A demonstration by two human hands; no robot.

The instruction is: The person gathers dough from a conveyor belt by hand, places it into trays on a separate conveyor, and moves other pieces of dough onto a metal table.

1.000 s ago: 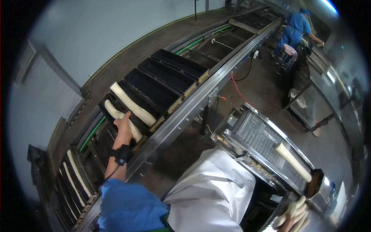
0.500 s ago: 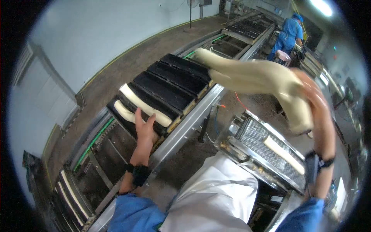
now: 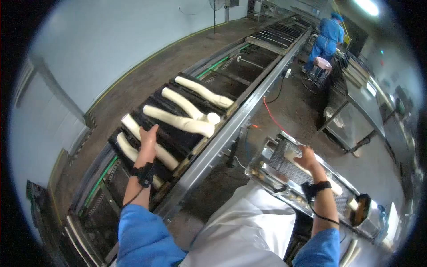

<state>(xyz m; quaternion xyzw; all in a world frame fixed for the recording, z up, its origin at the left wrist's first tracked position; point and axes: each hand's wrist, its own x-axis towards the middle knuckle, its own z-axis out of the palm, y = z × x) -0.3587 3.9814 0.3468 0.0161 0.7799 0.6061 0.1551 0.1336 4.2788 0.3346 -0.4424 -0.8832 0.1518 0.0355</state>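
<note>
My left hand [image 3: 148, 143] lies over a long, pale dough log [image 3: 165, 158] in a black baking pan, fingers and thumb spread. Beside it another dough log [image 3: 128, 149] rests in the nearest pan. Further along the row, a dough log [image 3: 178, 121] sits in its pan, with a bent one [image 3: 182, 102] and a straighter one [image 3: 204, 92] beyond it. At the mesh conveyor [image 3: 278, 162], my right hand [image 3: 308, 160] has its fingers curled round the upper end of a dough log [image 3: 291, 154], partly hidden under the hand and wrist.
A metal-railed conveyor line [image 3: 227, 144] runs away to the upper right. Further off, a co-worker in blue [image 3: 329, 38] stands near a stool [image 3: 323, 63]. A steel table [image 3: 358, 120] stands at right, and a red cable [image 3: 271, 113] hangs by the rail.
The dough logs my right hand carried through the air now lie in the farther pans. That hand has come down to the mesh conveyor. The pans and my left hand appear shifted slightly leftward.
</note>
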